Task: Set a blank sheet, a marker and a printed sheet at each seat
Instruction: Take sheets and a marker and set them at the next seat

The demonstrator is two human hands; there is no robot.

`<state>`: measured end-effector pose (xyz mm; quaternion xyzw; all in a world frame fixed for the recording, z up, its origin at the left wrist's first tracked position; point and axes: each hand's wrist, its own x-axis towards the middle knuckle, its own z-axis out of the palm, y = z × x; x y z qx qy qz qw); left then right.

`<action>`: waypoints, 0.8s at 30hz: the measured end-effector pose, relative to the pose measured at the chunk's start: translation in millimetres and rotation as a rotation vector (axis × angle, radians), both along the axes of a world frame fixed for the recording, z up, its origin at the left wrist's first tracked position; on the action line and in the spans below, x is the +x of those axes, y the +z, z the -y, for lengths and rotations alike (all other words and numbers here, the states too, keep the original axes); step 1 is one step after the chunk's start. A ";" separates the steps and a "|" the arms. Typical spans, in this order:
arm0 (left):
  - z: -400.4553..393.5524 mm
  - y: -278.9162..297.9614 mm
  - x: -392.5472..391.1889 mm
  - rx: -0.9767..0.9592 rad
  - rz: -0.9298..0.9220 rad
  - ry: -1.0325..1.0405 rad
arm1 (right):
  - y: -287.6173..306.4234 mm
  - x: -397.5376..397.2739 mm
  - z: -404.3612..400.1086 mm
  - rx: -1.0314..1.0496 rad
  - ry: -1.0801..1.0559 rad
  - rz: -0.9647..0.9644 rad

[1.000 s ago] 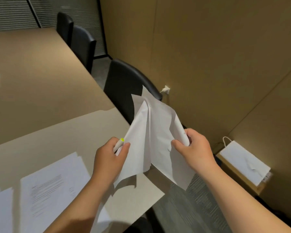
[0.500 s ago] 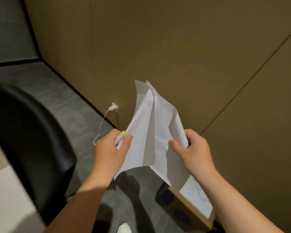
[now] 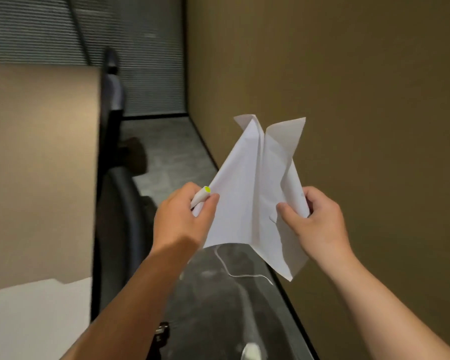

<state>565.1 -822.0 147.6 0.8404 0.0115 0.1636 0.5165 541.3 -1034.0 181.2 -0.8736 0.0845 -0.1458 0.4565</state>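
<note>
2 bare hands hold white sheets of paper (image 3: 255,193) in the air above a dark carpeted floor (image 3: 166,162). The left hand (image 3: 185,219) grips the sheets' left edge together with a white marker (image 3: 200,196) with a yellow end, fingers curled. The right hand (image 3: 315,219) pinches the right edge. A tan table (image 3: 39,165) runs along the left, with dark chairs (image 3: 120,198) beside it. A brown wall (image 3: 348,87) stands to the right. A white cable (image 3: 234,271) lies on the floor.

Dim, warm room light; my sheets (image 3: 255,193) catch the brightest of it. The desk (image 3: 37,165) edge and chairs (image 3: 115,141) smear with motion blur; walls bow at the edges.
</note>
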 end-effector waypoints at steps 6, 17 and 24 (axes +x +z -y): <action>-90.9 9.9 35.5 0.107 0.103 0.427 | 0.7 133.1 -90.2 0.090 0.417 0.002; -196.0 -0.4 20.0 0.204 -0.023 1.289 | 8.0 274.5 -292.9 -0.024 1.113 0.103; -226.1 -36.5 -29.3 0.190 -0.160 1.609 | -24.6 250.2 -413.8 -0.132 1.471 0.035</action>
